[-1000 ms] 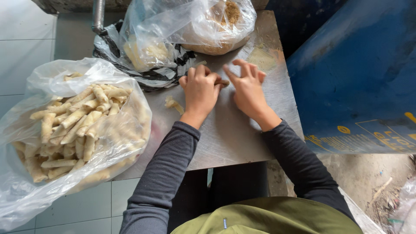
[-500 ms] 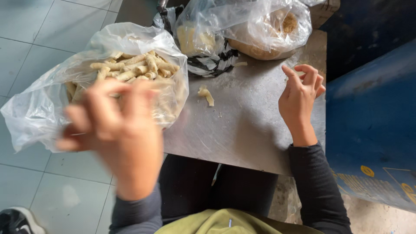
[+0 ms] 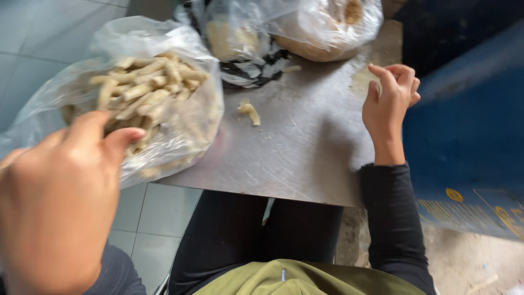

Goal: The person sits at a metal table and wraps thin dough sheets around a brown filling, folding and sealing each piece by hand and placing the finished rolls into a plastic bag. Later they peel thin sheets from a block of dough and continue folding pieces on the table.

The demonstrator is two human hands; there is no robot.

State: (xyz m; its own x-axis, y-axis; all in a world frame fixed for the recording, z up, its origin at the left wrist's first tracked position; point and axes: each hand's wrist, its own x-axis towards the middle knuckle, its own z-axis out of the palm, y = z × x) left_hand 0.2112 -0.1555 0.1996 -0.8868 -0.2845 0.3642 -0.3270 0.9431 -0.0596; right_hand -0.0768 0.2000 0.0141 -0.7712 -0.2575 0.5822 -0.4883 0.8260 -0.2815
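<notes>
My left hand [image 3: 60,202] is raised close to the camera at the lower left, seen from the back and blurred. Its thumb and fingers point at a clear plastic bag [image 3: 147,93] filled with several pale rolled sticks; whether it holds anything is hidden. My right hand [image 3: 390,101] hovers at the right edge of the steel table [image 3: 295,158], fingers loosely curled and apart, holding nothing. A small pale scrap of dough [image 3: 249,111] lies on the table between the hands.
At the table's far edge sit a clear bag with a brownish dough lump [image 3: 322,27] and a smaller bag of pale filling [image 3: 234,38]. A blue panel [image 3: 469,136] stands to the right. Grey floor tiles [image 3: 158,213] lie below and left.
Both hands were together on the table a second ago. My left hand has since swung left to the bag of rolls and up toward the camera; my right hand lifted and stayed at the right.
</notes>
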